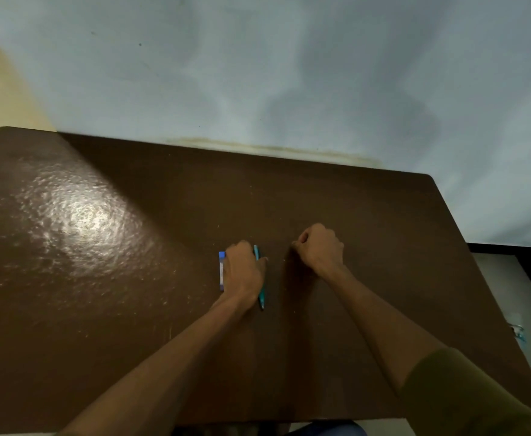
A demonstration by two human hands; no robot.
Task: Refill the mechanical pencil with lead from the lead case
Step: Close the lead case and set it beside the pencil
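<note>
A teal mechanical pencil (261, 294) lies on the brown table (132, 278), pointing away from me. My left hand (243, 272) rests palm down over its far half, thumb beside the barrel. From under the hand's left side a blue and white lead case (221, 270) sticks out, flat on the table. Whether the left hand grips either one is hidden by the hand itself. To the right, my right hand (319, 250) sits on the table as a loose fist, fingers curled in, with nothing visible in it. A narrow strip of table separates the two hands.
The table's far edge meets a pale blue-grey wall (289, 73). Its right edge drops to a light floor with a dark frame (525, 259) and a small shiny object (517, 330). A bright glare patch lies on the table's left half.
</note>
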